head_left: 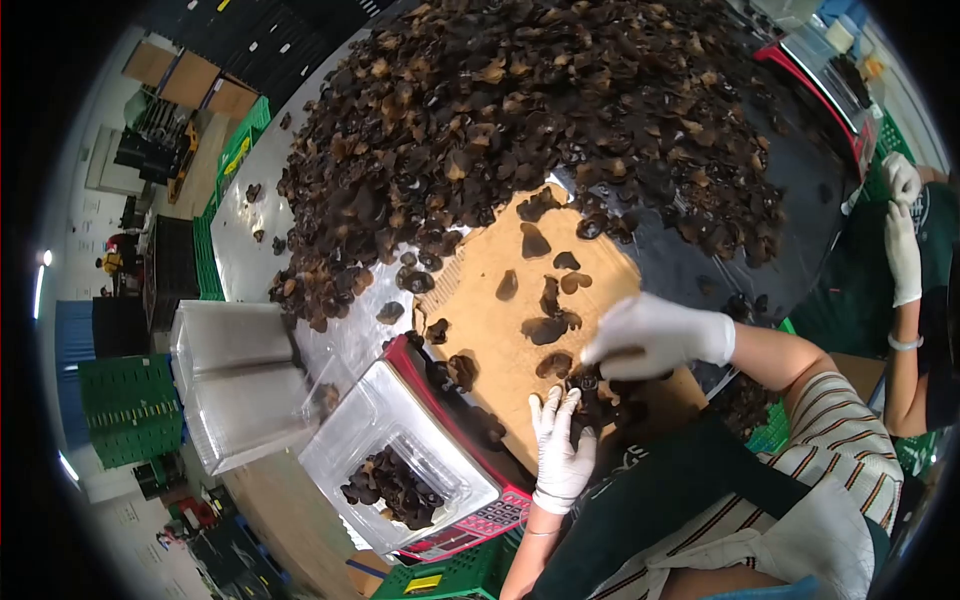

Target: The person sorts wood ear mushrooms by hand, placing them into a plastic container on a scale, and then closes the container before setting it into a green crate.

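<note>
My left hand (562, 458), in a white glove, rests at the near edge of a sheet of cardboard (478, 290). Its fingers are stretched out, fingertips right at a small heap of dark wood ear mushrooms (592, 400). Just beyond that heap, my gloved right hand (660, 338) reaches in from the right over the cardboard. Motion blurs its fingers, and I cannot tell whether they hold a piece. Loose mushroom pieces (548, 328) lie scattered across the cardboard. Left of my left hand, a red-edged scale (425, 545) carries a clear plastic tray (340, 440) partly filled with mushrooms.
A large mound of wood ear mushrooms (520, 110) covers the far table. Stacked clear trays (240, 370) stand at the left. Another scale (815, 95) sits at the upper right, near a co-worker's gloved hands (902, 235). Green crates (125, 410) line the left side.
</note>
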Tool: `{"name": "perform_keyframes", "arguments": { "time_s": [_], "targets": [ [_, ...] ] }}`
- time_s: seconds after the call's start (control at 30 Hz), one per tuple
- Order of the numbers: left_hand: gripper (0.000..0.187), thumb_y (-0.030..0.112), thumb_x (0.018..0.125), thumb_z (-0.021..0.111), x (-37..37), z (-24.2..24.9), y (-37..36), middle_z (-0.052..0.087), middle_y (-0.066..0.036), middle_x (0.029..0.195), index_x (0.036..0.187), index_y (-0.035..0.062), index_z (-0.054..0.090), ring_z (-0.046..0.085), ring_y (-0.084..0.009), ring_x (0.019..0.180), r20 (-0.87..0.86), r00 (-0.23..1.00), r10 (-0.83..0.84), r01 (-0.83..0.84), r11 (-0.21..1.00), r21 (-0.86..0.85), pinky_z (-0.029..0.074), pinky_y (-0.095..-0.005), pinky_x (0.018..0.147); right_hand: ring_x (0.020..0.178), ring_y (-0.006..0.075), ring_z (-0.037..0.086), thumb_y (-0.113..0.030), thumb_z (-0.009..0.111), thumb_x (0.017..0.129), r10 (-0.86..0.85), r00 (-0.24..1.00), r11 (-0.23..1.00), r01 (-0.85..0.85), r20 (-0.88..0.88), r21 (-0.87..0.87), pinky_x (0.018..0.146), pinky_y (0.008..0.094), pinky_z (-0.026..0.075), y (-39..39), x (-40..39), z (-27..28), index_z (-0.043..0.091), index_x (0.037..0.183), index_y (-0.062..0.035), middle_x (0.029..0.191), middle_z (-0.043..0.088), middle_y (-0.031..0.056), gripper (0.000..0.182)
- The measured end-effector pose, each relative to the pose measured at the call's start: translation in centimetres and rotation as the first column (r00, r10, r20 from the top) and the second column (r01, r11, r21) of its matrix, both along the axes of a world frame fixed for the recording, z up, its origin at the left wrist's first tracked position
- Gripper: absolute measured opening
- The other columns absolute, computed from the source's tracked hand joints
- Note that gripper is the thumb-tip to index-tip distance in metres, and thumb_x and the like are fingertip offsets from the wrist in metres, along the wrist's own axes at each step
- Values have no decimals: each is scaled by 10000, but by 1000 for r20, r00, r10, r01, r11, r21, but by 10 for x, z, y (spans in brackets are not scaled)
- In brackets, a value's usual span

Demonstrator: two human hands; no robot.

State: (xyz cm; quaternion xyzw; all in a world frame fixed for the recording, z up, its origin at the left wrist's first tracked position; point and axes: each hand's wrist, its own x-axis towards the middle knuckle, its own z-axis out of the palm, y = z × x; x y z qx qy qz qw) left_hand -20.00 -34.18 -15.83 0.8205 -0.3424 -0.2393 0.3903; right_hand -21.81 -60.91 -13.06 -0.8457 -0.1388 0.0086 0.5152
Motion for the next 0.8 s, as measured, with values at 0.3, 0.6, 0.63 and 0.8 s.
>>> {"name": "perform_keyframes", "arguments": {
  "time_s": [0.3, 0.6, 0.63, 0.8],
  "targets": [
    [521, 82, 832, 671, 10, 19, 4, 523, -222, 1317, 1320, 0, 507, 483, -365, 1258, -95, 992, 79, -79, 997, 9, 367, -405, 1085, 1217, 366, 501, -137, 624, 861, -259, 911, 869, 365, 322, -334, 1017, 422, 412, 20, 44, -56, 606, 1198, -56, 1329, 536, 189, 347],
    [533, 102, 841, 669, 10, 15, 8, 520, -224, 1323, 1331, -10, 493, 486, -367, 1249, -75, 991, 109, -107, 994, 29, 369, -407, 1083, 1183, 375, 493, -81, 612, 810, -439, 869, 836, 488, 226, -250, 1025, 442, 399, 14, 30, -43, 572, 1240, -52, 1335, 497, 201, 433],
    [537, 103, 840, 670, 10, 14, 8, 519, -224, 1323, 1333, -9, 491, 483, -366, 1250, -80, 991, 104, -102, 994, 28, 367, -407, 1084, 1178, 373, 495, -79, 612, 806, -447, 866, 830, 495, 225, -256, 1022, 445, 401, 12, 28, -47, 572, 1234, -45, 1329, 499, 200, 431],
    [568, 116, 834, 676, 10, 13, 10, 498, -238, 1336, 1355, 1, 480, 466, -385, 1253, -40, 998, 54, -52, 997, 61, 360, -420, 1084, 1153, 318, 519, -92, 647, 777, -365, 857, 781, 495, 363, -382, 986, 427, 419, 13, 24, -59, 643, 1063, -55, 1154, 611, 115, 288]
  ]
}}
